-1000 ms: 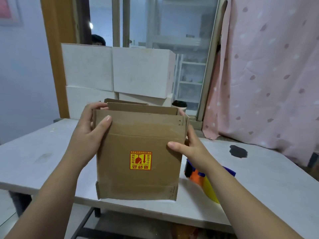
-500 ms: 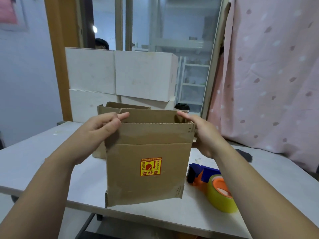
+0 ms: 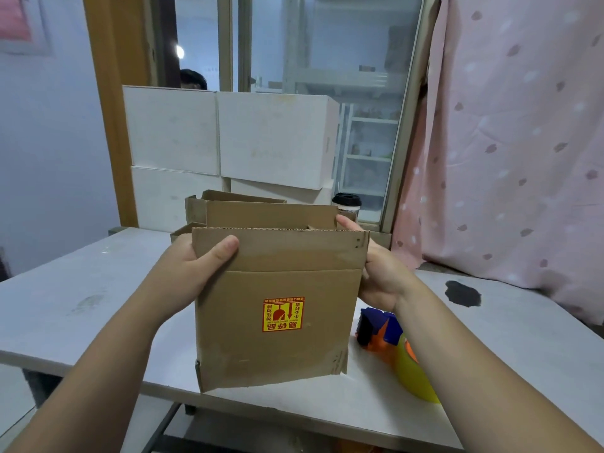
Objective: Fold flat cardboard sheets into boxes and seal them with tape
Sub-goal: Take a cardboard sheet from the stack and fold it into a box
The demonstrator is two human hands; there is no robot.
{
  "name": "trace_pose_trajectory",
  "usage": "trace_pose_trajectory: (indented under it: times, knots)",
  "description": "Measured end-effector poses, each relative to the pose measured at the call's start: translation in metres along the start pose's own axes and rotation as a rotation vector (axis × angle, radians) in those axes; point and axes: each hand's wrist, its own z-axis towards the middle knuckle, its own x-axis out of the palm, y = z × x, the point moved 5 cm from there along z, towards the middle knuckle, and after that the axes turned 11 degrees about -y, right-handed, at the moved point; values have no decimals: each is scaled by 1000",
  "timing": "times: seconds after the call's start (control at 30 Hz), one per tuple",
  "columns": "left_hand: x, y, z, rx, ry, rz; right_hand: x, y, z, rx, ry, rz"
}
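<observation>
Since the earlier frame the left hand (image 3: 192,273) has dropped to pinch the near flap of the brown corrugated cardboard box (image 3: 277,322), frame centre; the right hand (image 3: 379,276) grips its right edge. Square the walls evenly before folding flaps.

Box at centre frame, the rest ranged behind it and to its right

I see the cardboard box (image 3: 277,322) upright over the near part of the counter (image 3: 81,289), my left hand (image 3: 186,276) gripping its upper left corner and my right hand (image 3: 382,276) its upper right edge. Just behind it stand more cardboard pieces (image 3: 196,207), and behind those a stack of boxes (image 3: 228,135) at upper centre. A cup (image 3: 346,204) stands behind the box's right corner. The tape dispenser (image 3: 382,331) lies on the counter at lower right, beside the box and partly behind my right forearm.
</observation>
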Motion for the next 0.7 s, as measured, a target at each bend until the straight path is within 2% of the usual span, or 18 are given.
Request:
trace_pose_trajectory:
  times: [0.13, 0.23, 0.4, 0.57, 0.7]
  knots:
    - [2, 6, -8, 0, -271, -99, 0, -7, 5, 74, -93, 70]
    - [4, 12, -10, -10, -364, -93, 2, -9, 3, 99, -136, 158]
    - [10, 23, -6, -185, -332, -213, 1, -16, 3, 71, -174, 199]
    - [11, 24, -5, -220, -309, -184, 0, -13, 2, 7, -179, 58]
    - [10, 24, -6, -231, -313, -185, 3, -9, -3, 11, -163, 78]
